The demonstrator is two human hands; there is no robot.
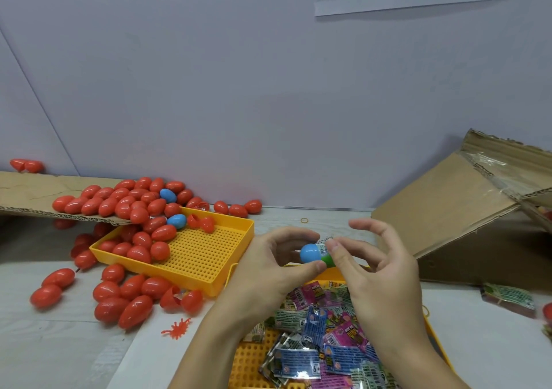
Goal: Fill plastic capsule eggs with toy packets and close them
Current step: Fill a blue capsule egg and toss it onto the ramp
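Observation:
My left hand [276, 264] grips a blue capsule egg half [310, 252] between thumb and fingers. My right hand [378, 264] pinches a clear toy packet with a green toy [328, 254] at the egg's opening, its other fingers spread. Below my hands a yellow tray [249, 358] holds several pink, blue and green toy packets [322, 335]. A second yellow tray [197, 257] at the left holds several closed red eggs [140, 245] and a blue egg [176, 220].
Many red eggs [119, 293] lie spilled on the table and on a cardboard flap [33, 193] at the left. An orange rubber toy [176, 327] lies near the front. A tilted cardboard box [466, 224] stands at the right, a loose packet [507, 297] beside it.

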